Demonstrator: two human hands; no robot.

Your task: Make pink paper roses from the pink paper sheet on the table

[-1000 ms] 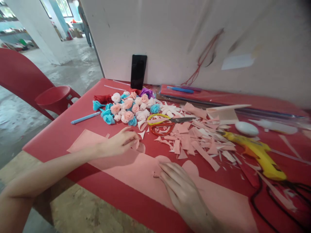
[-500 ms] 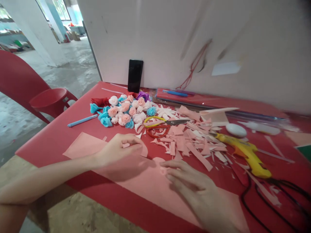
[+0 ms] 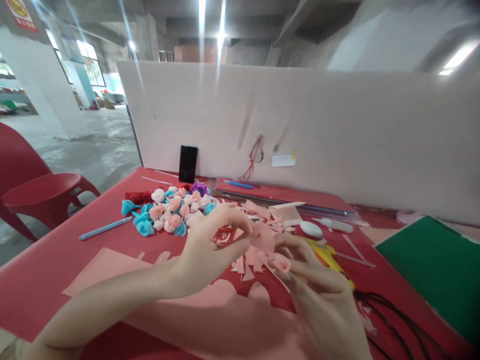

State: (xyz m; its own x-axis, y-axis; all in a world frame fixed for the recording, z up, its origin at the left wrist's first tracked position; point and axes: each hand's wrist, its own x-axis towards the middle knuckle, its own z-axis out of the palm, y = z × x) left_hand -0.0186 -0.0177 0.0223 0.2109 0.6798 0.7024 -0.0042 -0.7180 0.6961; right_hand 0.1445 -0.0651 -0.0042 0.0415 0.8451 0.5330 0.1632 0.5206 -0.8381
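Observation:
My right hand [image 3: 318, 287] is closed around a small pink paper rose [image 3: 282, 263], its rolled centre showing between the fingertips. Thumb and fingers of my left hand [image 3: 204, 250] pinch a thin pink crepe-paper piece [image 3: 265, 238] just beside it. Whether that piece is joined to the rose I cannot tell. Beneath both hands lies a large pink paper sheet [image 3: 210, 320] with rounded cut edges. Pink paper scraps [image 3: 258, 260] and red-handled scissors [image 3: 225, 237] are partly hidden behind the hands.
Several finished paper roses [image 3: 174, 205] cluster at the back left, near a blue stick [image 3: 105, 228]. A black phone [image 3: 188, 164] leans on the white partition [image 3: 318, 125]. At right are a yellow glue gun [image 3: 326, 254], black cable [image 3: 390, 315] and green board [image 3: 435, 270].
Both hands have risen off the pink sheet and come together, with the rose and paper piece held up. My view has tilted upward, showing more partition and ceiling.

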